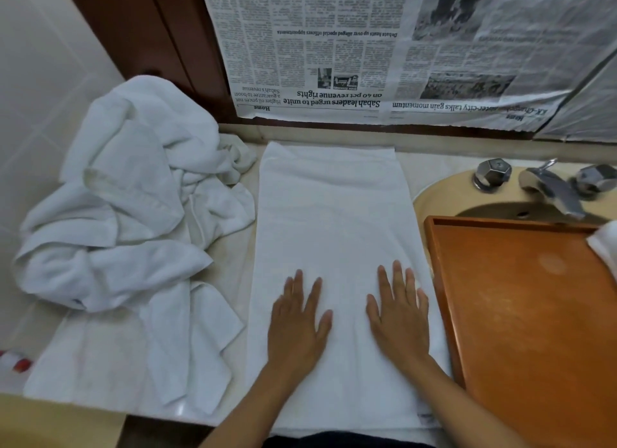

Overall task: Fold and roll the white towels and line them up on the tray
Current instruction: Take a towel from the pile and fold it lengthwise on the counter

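A white towel (pixel 330 214), folded into a long strip, lies flat on the counter, running from the wall to the near edge. My left hand (pixel 297 327) and my right hand (pixel 399 317) both rest flat on its near half, fingers straight and spread, side by side. A crumpled pile of white towels (pixel 133 214) sits to the left. An orange wooden tray (pixel 534 314) lies over the sink on the right, with the edge of a white towel (pixel 606 244) at its far right side.
A beige sink (pixel 434 194) with chrome taps (pixel 547 184) lies behind the tray. Newspaper (pixel 367 47) covers the wall behind the counter. A small red and white object (pixel 15 361) lies at the far left edge.
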Demonstrator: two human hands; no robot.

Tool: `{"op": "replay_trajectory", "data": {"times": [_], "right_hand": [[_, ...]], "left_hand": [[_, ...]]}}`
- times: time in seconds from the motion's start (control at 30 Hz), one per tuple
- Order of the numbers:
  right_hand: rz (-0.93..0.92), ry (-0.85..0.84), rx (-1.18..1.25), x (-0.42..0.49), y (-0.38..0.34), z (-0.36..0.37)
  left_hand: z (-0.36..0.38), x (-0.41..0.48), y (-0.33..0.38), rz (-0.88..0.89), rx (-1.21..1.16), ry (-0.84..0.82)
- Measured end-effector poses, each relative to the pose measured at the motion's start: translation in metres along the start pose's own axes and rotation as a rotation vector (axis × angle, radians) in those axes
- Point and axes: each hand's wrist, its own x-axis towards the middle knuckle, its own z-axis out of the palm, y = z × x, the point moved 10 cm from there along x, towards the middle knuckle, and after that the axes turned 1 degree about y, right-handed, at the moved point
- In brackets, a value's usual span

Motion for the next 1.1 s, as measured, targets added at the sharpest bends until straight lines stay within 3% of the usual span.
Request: {"op": "replay_trajectory", "data": {"times": [0.23, 0.4, 0.6, 0.93, 1.1], "right_hand": [[-0.062, -0.035, 0.035, -0.042, -0.007, 0.004], [0.075, -0.06, 0.122, -0.067, 0.01, -0.002], [0.03, -0.092, -0.001, -0.101, 0.01, 0.005], [0.032, -0.088, 0.052, 0.006, -0.009, -0.006], [0.099, -0.107, 0.128, 0.045, -0.018, -0.015]], "left_hand": [[-0.007, -0.019, -0.063, -0.04, 0.131, 0.043], [-0.01, -0.044, -0.086, -0.107, 0.12, 0.029], [-0.001, -0.085, -0.077, 0.001, 0.108, -0.004], [-0.025, 0.028, -0.084, -0.016, 0.071, 0.036], [-0.028, 0.064, -0.079, -0.095, 0.112, -0.042]]}}
